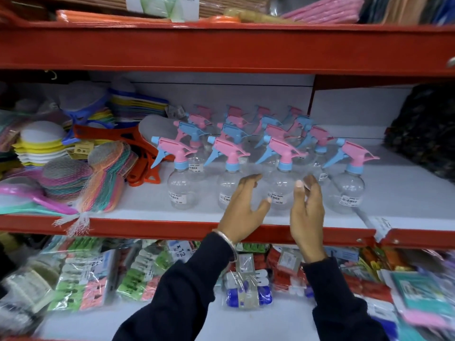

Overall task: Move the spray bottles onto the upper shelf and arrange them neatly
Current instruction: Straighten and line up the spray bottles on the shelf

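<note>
Spray bottles point(279, 173) line the white shelf point(138, 210); both hands' fingers point(248, 185) apart.

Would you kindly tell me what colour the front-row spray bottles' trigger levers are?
Light blue, on pink heads of the clear plastic spray bottles; head view.

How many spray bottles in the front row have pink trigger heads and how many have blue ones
Front row of spray bottles on the shelf:
Pink heads: 4
Blue heads: 0
Total: 4
Rows behind overlap too much to count.
</note>
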`<state>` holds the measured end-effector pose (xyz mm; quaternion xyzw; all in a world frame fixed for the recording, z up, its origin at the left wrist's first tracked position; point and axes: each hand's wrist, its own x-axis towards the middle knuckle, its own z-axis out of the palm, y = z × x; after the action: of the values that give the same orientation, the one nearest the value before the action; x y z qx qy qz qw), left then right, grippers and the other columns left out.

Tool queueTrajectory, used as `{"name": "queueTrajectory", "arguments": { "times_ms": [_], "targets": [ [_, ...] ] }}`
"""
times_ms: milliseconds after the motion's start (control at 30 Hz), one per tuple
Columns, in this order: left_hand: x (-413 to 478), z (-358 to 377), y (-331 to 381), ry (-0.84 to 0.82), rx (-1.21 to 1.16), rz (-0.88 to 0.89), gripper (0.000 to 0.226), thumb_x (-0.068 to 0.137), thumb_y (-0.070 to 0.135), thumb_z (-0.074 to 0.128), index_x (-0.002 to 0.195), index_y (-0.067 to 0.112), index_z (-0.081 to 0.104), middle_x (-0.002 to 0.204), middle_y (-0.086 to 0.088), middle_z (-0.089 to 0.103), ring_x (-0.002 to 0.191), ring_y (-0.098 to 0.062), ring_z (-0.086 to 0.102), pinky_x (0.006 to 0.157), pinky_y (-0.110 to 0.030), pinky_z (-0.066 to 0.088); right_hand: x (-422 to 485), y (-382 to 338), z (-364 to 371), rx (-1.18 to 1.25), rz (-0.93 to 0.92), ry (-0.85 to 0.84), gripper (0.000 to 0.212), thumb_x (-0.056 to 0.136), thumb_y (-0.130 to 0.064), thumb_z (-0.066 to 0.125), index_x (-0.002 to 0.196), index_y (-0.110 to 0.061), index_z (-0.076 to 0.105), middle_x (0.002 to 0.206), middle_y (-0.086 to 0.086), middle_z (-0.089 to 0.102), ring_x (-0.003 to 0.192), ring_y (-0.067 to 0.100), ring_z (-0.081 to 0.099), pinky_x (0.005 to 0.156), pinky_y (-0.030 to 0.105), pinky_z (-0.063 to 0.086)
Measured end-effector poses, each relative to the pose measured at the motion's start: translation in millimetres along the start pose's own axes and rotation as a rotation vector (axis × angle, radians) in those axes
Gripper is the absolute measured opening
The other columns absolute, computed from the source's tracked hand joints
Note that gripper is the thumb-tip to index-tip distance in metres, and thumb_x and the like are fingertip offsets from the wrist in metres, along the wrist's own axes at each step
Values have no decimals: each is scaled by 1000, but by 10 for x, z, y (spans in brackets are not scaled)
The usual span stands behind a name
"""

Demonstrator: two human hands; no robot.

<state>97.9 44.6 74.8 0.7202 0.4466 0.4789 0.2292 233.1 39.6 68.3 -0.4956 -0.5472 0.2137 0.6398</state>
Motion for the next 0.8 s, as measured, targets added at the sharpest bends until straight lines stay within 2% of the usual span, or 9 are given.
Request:
{"name": "queueTrajectory", "arguments": {
  "times_ms": [100, 200, 267, 400, 533, 633, 700, 733, 800],
  "targets": [
    [225, 191, 50, -125, -48, -212, 74, 88, 27, 60, 148, 16, 17, 154, -2, 21, 139, -17, 28, 113, -35, 30, 117, 56, -103, -23, 99, -142, 77, 83, -65, 27, 145, -20, 20, 154, 5, 28, 133, 16, 34, 99, 25, 25],
    [373, 272, 90, -183, -146, -350, 79, 89, 22, 59, 150, 14, 10, 157, -6, 16, 141, -21, 25, 106, -25, 29, 189, 79, -178, -50, 124, -221, 72, 84, -68, 21, 140, -26, 33, 147, 4, 40, 131, 18, 39, 98, 25, 25],
    [388, 296, 90, -201, -167, -374, 76, 89, 18, 58, 149, 14, 12, 157, -5, 19, 139, -21, 28, 103, -23, 30, 235, 97, -220, -37, 125, -252, 65, 85, -70, 20, 133, -32, 43, 138, 2, 51, 126, 18, 46, 97, 27, 30],
    [311, 302, 86, -181, -217, -370, 70, 90, 15, 55, 149, 17, 18, 154, 0, 26, 138, -18, 31, 99, -22, 30, 326, 114, -305, 40, 175, -293, 67, 74, -84, 22, 110, -39, 56, 122, -1, 61, 114, 18, 55, 101, 44, 41],
    [236, 315, 152, -155, -255, -388, 69, 91, 15, 56, 149, 14, 18, 155, -2, 25, 139, -19, 30, 105, -25, 30, 320, 85, -387, 39, 180, -304, 69, 72, -85, 23, 111, -39, 57, 124, -4, 60, 117, 17, 54, 104, 47, 40],
    [139, 426, 252, 114, -195, -321, 60, 90, 16, 58, 143, 14, 30, 149, 0, 34, 135, -15, 34, 112, -32, 31, 252, 92, -500, 67, 130, -193, 47, 77, -80, 26, 94, -48, 57, 111, -16, 61, 111, 13, 57, 100, 46, 44],
    [38, 560, 354, 350, -191, -154, 46, 88, 16, 59, 129, 23, 41, 134, 7, 45, 125, -5, 42, 106, -25, 35, 218, 137, -622, 99, 57, -23, 42, 85, -71, 29, 103, -46, 58, 112, -14, 62, 109, 9, 57, 97, 40, 45],
    [-4, 645, 407, 387, -174, -62, 41, 87, 16, 58, 123, 27, 42, 127, 11, 47, 120, -1, 44, 102, -19, 36, 212, 162, -695, 94, 11, 72, 43, 88, -65, 30, 110, -41, 58, 115, -9, 62, 110, 7, 56, 96, 35, 46],
    [-12, 834, 486, 295, -118, 50, 39, 86, 18, 57, 121, 28, 44, 121, 12, 48, 115, 2, 45, 99, -15, 37, 247, 204, -852, 35, -74, 224, 47, 93, -54, 30, 119, -25, 56, 120, -1, 59, 107, 6, 53, 91, 18, 42]
  ]
}}
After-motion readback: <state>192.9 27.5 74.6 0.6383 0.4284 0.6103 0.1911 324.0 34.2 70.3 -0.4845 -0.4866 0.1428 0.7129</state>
